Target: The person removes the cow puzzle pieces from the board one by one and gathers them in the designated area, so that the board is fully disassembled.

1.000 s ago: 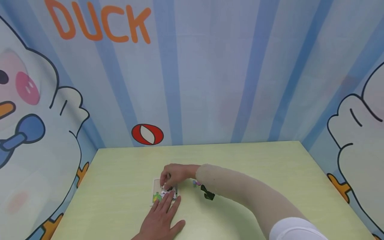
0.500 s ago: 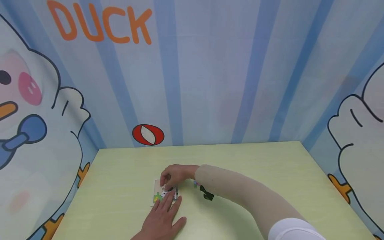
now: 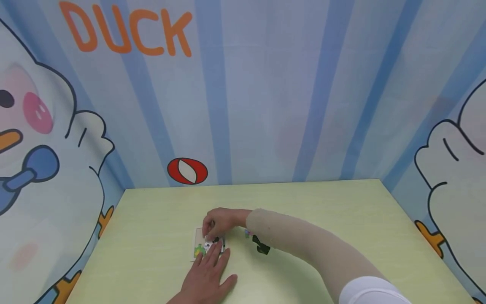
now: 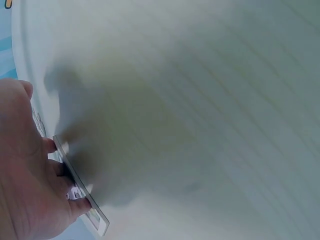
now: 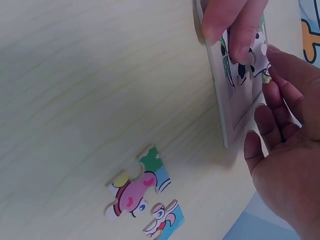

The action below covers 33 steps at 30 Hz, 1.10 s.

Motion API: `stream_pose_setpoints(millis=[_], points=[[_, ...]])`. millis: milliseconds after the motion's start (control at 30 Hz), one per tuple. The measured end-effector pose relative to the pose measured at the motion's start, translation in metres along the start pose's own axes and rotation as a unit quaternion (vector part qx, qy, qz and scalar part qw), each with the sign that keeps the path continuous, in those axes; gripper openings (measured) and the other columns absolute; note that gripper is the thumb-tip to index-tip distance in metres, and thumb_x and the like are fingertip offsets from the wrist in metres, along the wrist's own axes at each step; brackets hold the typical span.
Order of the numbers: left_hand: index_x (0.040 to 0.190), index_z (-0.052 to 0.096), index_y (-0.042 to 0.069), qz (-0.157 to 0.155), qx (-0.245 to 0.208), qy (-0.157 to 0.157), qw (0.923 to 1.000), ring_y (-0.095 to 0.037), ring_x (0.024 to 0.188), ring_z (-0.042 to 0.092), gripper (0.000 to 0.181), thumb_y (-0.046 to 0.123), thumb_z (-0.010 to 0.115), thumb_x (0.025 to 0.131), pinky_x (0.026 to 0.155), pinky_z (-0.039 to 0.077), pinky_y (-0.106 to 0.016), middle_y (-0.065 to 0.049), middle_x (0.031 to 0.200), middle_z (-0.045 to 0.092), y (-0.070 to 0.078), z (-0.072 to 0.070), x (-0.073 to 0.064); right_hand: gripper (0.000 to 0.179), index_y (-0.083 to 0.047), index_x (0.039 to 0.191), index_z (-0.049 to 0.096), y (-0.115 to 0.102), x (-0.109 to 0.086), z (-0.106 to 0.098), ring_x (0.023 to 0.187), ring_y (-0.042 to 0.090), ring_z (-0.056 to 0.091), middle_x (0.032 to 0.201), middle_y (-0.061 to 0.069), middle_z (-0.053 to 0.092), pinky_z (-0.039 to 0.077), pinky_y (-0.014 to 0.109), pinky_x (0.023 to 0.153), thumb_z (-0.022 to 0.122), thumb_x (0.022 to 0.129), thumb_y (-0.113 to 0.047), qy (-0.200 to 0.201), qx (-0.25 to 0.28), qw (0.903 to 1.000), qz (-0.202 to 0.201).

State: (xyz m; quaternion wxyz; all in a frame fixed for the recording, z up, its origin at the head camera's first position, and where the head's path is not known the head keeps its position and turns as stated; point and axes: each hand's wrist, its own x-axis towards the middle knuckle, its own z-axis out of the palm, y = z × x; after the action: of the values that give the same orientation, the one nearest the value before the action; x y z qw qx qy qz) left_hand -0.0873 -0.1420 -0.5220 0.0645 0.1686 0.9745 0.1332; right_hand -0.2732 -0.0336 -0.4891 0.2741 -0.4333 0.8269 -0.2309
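A small jigsaw board with a light rim lies on the table. White, black and green picture pieces fill part of it, while its near end in the right wrist view is bare. My left hand lies palm down with extended fingers, fingertips pressing on the fitted pieces and the board's edge. Over the far side of the board, my right hand pinches a puzzle piece between thumb and forefinger, at the pieces in the frame. Fingers partly hide that piece.
Two loose puzzle pieces lie beside the board: a pink and green one and a smaller white and blue one. A black object shows under the right sleeve. Printed cloth walls stand behind the pale table.
Almost nothing moves. The right thumb and fingers shift very slightly at the board, and the left hand stays pressed in the same place.
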Motion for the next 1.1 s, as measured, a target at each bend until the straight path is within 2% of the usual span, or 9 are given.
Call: stream_pose_setpoints(millis=[133, 467, 600, 833, 1000, 1100], points=[[0.162, 0.046, 0.007, -0.001, 0.003, -0.002, 1.0000, -0.034, 0.159, 0.034, 0.080, 0.065, 0.046, 0.107, 0.122, 0.032, -0.065, -0.017, 0.172, 0.035, 0.000, 0.001, 0.001, 0.007, -0.020, 0.093, 0.077, -0.001, -0.001, 0.000, 0.081, 0.004, 0.059, 0.090, -0.011, 0.067, 0.049, 0.020, 0.076, 0.080, 0.098, -0.016, 0.004, 0.006, 1.0000, 0.005], [0.163, 0.045, 0.007, 0.000, -0.002, -0.006, 1.0000, -0.035, 0.159, 0.033, 0.081, 0.065, 0.046, 0.106, 0.123, 0.031, -0.065, -0.017, 0.172, 0.033, 0.000, 0.000, -0.001, 0.006, -0.014, 0.095, 0.080, -0.004, -0.001, -0.002, 0.080, 0.005, 0.059, 0.088, -0.009, 0.069, 0.049, 0.020, 0.075, 0.079, 0.099, -0.017, -0.001, 0.032, 0.9995, 0.009], [0.163, 0.044, 0.008, 0.001, -0.003, -0.008, 1.0000, -0.035, 0.159, 0.033, 0.081, 0.066, 0.046, 0.106, 0.123, 0.031, -0.065, -0.017, 0.173, 0.032, -0.002, 0.002, 0.000, 0.006, -0.015, 0.094, 0.081, -0.004, -0.001, -0.009, 0.081, 0.005, 0.059, 0.091, -0.009, 0.069, 0.050, 0.020, 0.076, 0.079, 0.099, -0.017, -0.009, 0.043, 0.9990, -0.007], [0.161, 0.047, 0.008, 0.011, -0.008, 0.009, 0.9999, -0.036, 0.158, 0.035, 0.081, 0.067, 0.047, 0.106, 0.121, 0.032, -0.066, -0.017, 0.172, 0.035, -0.008, 0.009, 0.002, 0.006, -0.017, 0.095, 0.081, -0.002, -0.006, -0.023, 0.083, 0.005, 0.059, 0.094, -0.010, 0.071, 0.050, 0.020, 0.078, 0.078, 0.100, -0.016, -0.013, 0.055, 0.9981, -0.025], [0.161, 0.047, 0.009, 0.007, 0.001, 0.006, 1.0000, -0.035, 0.158, 0.035, 0.082, 0.068, 0.048, 0.105, 0.122, 0.032, -0.065, -0.016, 0.172, 0.036, -0.007, 0.009, 0.002, 0.006, -0.017, 0.096, 0.079, -0.001, -0.016, -0.033, 0.082, 0.006, 0.057, 0.094, -0.010, 0.070, 0.049, 0.021, 0.076, 0.076, 0.101, -0.017, -0.013, 0.045, 0.9987, -0.019], [0.161, 0.048, 0.008, 0.013, 0.008, 0.018, 0.9997, -0.036, 0.157, 0.036, 0.081, 0.067, 0.049, 0.105, 0.122, 0.032, -0.064, -0.017, 0.171, 0.037, -0.007, 0.009, 0.001, 0.006, -0.018, 0.095, 0.079, 0.001, -0.024, -0.039, 0.081, 0.006, 0.056, 0.094, -0.009, 0.069, 0.048, 0.022, 0.075, 0.077, 0.101, -0.017, -0.010, 0.041, 0.9990, -0.012]])
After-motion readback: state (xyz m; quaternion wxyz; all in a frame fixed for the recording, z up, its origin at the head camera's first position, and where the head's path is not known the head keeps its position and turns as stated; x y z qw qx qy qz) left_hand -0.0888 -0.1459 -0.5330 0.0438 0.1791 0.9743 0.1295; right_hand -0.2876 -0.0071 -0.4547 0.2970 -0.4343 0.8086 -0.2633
